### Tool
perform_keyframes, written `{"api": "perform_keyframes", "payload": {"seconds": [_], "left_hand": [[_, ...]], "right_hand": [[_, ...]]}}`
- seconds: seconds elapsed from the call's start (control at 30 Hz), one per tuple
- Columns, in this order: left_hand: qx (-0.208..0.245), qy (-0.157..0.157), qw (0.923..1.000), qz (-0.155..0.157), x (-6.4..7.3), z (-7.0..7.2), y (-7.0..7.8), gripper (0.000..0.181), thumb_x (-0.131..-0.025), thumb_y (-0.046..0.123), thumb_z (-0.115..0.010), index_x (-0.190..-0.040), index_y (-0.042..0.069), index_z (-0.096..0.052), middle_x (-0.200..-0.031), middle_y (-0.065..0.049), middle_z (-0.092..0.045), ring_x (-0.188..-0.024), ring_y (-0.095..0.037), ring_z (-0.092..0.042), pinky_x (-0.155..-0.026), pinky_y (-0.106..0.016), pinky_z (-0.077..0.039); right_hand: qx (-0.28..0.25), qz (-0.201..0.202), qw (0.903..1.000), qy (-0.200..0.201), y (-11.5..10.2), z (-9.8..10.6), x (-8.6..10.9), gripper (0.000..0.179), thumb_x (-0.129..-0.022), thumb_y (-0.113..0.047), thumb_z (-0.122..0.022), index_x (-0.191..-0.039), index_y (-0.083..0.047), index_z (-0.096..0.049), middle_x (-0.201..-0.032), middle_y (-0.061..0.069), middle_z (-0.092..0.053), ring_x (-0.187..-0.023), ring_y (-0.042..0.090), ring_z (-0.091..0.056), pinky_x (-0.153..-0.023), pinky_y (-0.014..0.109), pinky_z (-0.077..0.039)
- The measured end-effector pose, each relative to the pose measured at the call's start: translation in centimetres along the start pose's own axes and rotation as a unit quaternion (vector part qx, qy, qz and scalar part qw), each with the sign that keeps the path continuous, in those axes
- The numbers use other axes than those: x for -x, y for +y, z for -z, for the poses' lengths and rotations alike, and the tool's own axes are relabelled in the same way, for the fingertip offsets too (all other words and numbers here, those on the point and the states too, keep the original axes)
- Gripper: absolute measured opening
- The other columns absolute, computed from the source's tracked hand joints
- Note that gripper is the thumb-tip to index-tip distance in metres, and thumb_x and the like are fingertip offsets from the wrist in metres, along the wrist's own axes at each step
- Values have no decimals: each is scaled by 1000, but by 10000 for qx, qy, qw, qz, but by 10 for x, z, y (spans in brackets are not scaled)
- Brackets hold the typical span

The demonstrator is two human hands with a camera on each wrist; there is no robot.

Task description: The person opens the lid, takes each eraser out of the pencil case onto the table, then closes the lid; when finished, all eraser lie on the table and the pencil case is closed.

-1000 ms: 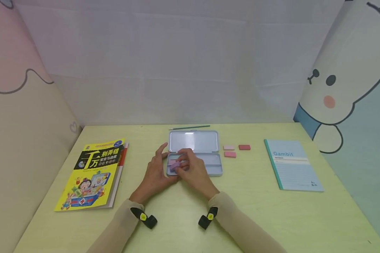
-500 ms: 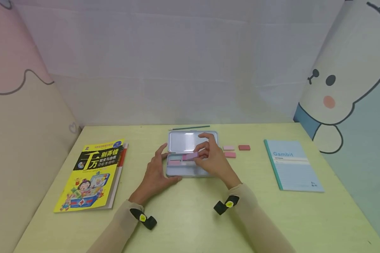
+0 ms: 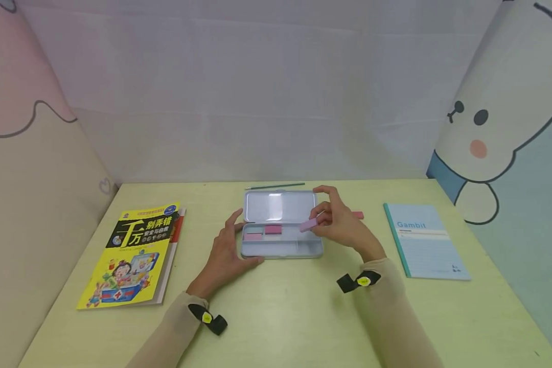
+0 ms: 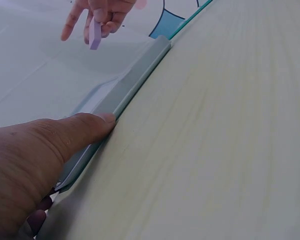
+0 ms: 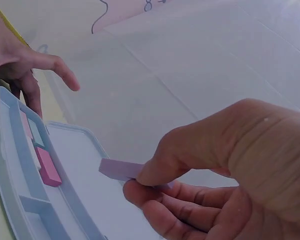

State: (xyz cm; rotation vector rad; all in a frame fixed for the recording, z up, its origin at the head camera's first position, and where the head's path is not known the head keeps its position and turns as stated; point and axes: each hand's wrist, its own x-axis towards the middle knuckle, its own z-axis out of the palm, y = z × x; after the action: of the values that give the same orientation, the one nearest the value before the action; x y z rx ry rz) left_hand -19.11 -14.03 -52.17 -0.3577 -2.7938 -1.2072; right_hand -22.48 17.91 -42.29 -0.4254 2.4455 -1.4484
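A pale blue pencil case (image 3: 270,249) lies with its lid (image 3: 262,206) raised back. My left hand (image 3: 225,258) holds its left end, the thumb along the front edge and the other fingers around the far side. Between the thumb and fingers of my right hand (image 3: 342,225) is a lilac rectangular block (image 5: 121,169), which overlaps the case's right end in the head view. In the back compartment sit a magenta block (image 3: 273,230) and a pale pink block (image 3: 253,236), with a teal piece (image 5: 37,133) beside the pink one. My right hand hides the pink blocks on the table.
A red block (image 3: 358,215) shows partly behind my right hand. Behind the lid lies a thin green pencil (image 3: 276,186). A yellow book (image 3: 133,260) rests on another book at the left; a light blue notebook (image 3: 425,248) lies at the right. A white sheet (image 3: 276,102) stands behind the table.
My right hand has carried the lilac block from the case's left end to its right end. The magenta block now shows in the back compartment. My left hand has stayed put.
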Motion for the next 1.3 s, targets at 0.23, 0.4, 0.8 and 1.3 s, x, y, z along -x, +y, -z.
{"api": "perform_keyframes", "payload": {"seconds": [0.23, 0.4, 0.8, 1.3], "left_hand": [[72, -2, 10000, 20, 1, 1, 1, 129, -72, 35, -98, -170, 26, -15, -155, -12, -62, -136, -40, -56, -117, -65, -39], [25, 0, 10000, 44, 1, 0, 0, 129, -73, 36, -98, -170, 26, -14, -155, -13, -62, -136, -40, -56, -117, -65, -39], [-54, 31, 10000, 72, 0, -2, -2, 129, -72, 34, -98, -170, 26, -14, -155, -13, -62, -135, -40, -56, -117, -63, -40], [-8, -57, 9999, 100, 0, 0, 0, 128, -74, 35, -98, -170, 25, -14, -156, -13, -60, -136, -39, -55, -118, -64, -39]], "right_hand": [[-21, -107, 9992, -397, 20, 25, 6, 86, -94, -1, -75, -161, -16, -23, -123, 19, -67, -104, 25, -68, -90, 22, -56], [232, -312, 9974, -599, 32, 41, 13, 75, -96, -4, -74, -155, -15, -30, -130, 22, -65, -108, 26, -68, -93, 24, -55], [438, -944, 9946, 56, 59, 67, 26, 69, -99, -6, -71, -156, -10, -32, -145, 24, -59, -122, 33, -60, -97, 33, -50], [1139, -1541, 9806, 410, 76, 71, 24, 75, -101, -25, -75, -157, -9, -29, -149, 28, -53, -135, 47, -54, -109, 62, -49]]}}
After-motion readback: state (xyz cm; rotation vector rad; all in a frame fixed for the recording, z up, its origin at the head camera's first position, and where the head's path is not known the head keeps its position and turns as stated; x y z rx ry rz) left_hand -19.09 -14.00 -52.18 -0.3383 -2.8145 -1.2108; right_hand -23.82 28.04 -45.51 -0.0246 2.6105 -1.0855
